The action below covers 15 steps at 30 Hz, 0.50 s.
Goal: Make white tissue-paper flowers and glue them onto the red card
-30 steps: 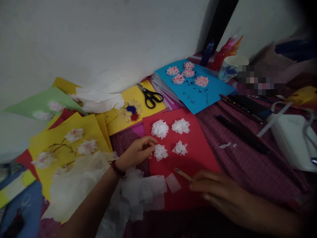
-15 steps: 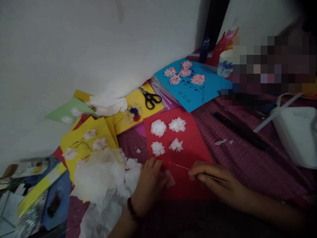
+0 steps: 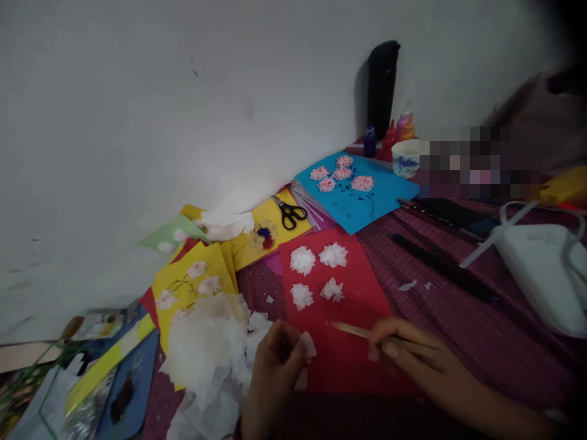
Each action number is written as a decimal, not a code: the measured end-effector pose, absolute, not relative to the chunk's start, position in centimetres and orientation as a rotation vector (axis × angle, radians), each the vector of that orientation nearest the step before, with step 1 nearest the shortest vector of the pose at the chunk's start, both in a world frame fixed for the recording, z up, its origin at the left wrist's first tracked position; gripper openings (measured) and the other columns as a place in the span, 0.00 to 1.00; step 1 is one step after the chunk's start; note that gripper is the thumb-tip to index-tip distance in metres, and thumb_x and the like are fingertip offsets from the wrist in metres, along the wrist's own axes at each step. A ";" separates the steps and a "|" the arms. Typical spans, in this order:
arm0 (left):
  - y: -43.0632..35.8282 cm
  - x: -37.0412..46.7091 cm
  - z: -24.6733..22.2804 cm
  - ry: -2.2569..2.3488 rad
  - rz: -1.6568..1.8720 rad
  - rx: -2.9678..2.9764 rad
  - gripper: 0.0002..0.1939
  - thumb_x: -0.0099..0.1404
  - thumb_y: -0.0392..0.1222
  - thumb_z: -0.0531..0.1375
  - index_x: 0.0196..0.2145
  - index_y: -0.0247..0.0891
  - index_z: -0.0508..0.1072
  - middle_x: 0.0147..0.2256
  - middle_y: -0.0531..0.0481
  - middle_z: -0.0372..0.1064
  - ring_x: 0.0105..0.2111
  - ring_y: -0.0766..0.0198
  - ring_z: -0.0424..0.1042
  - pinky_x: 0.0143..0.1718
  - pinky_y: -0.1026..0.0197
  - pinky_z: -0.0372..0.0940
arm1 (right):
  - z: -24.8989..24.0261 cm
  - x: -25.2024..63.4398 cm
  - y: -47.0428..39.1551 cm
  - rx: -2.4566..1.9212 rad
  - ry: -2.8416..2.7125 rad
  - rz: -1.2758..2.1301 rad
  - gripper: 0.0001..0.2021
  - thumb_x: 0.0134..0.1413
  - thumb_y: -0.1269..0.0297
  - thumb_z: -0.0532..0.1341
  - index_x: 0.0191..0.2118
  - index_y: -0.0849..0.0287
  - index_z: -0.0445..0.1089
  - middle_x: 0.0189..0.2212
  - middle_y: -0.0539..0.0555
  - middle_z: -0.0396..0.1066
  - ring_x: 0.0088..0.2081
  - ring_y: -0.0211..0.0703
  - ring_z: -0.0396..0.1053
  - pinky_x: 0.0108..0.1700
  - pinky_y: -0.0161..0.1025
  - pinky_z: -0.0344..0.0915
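A small piece of white tissue paper (image 3: 309, 346) is pinched between the thumb and fingers of my left hand (image 3: 278, 360), over the lower left of a red sheet of paper (image 3: 353, 360). My right hand (image 3: 408, 348) grips a thin wooden stick (image 3: 351, 329), its pointed end aimed left across the sheet. Ruffled white paper flowers sit in two rows higher up on the red sheet, one of them a tissue flower (image 3: 332, 289) just above the stick. Crumpled white tissue paper (image 3: 206, 342) is heaped beside my left hand.
Black-handled scissors (image 3: 291, 214) lie on yellow paper behind the red sheet. A blue sheet (image 3: 312, 211) bears pink-white flowers. To the right are a dark pen-like stick (image 3: 440, 266) and a white device (image 3: 536, 269). A cup (image 3: 406, 159) and paint bottles stand farther back.
My left hand has gone from lying on the sheet to holding the tissue piece up off it. The stick remains in my right hand. The whole view has shifted upward.
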<state>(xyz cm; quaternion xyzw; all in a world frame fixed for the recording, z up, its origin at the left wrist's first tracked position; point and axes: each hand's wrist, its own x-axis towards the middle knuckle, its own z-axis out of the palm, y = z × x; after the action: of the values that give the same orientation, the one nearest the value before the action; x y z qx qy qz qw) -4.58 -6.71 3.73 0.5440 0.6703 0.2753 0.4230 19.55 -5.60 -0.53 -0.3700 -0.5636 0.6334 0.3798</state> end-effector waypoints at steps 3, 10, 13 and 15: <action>-7.3 -4.0 1.9 1.669 0.928 1.114 0.09 0.58 0.41 0.57 0.38 0.41 0.62 0.24 0.57 0.62 0.24 0.67 0.64 0.27 0.64 0.61 | -0.3 19.5 -5.6 -0.952 -1.375 1.688 0.11 0.63 0.56 0.52 0.35 0.55 0.67 0.29 0.49 0.70 0.25 0.36 0.64 0.28 0.34 0.63; -8.2 -2.7 0.1 1.667 1.133 0.938 0.22 0.56 0.40 0.60 0.49 0.43 0.63 0.29 0.54 0.60 0.29 0.67 0.64 0.32 0.65 0.64 | 0.9 18.7 -5.0 -0.981 -1.442 1.751 0.11 0.63 0.57 0.50 0.35 0.54 0.67 0.29 0.49 0.69 0.26 0.37 0.64 0.29 0.33 0.63; -8.9 -2.0 0.6 1.631 1.240 0.875 0.22 0.55 0.39 0.63 0.47 0.45 0.65 0.30 0.55 0.62 0.29 0.68 0.65 0.32 0.68 0.64 | 1.3 17.7 -4.5 -1.025 -1.479 1.709 0.09 0.63 0.60 0.50 0.36 0.54 0.66 0.28 0.48 0.65 0.27 0.37 0.63 0.30 0.33 0.62; -9.2 -1.3 1.0 1.599 1.332 0.875 0.20 0.54 0.40 0.65 0.45 0.45 0.68 0.29 0.55 0.63 0.29 0.68 0.66 0.31 0.69 0.64 | 1.5 16.8 -4.2 -1.004 -1.491 1.728 0.06 0.62 0.63 0.53 0.35 0.54 0.64 0.29 0.48 0.63 0.30 0.37 0.62 0.32 0.32 0.62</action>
<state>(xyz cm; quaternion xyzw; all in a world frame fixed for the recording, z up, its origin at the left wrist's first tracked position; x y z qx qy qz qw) -1.27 -9.22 0.99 0.3505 0.6403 0.5332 0.4277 16.81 -4.19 1.53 -0.3818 -0.5668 0.6570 0.3183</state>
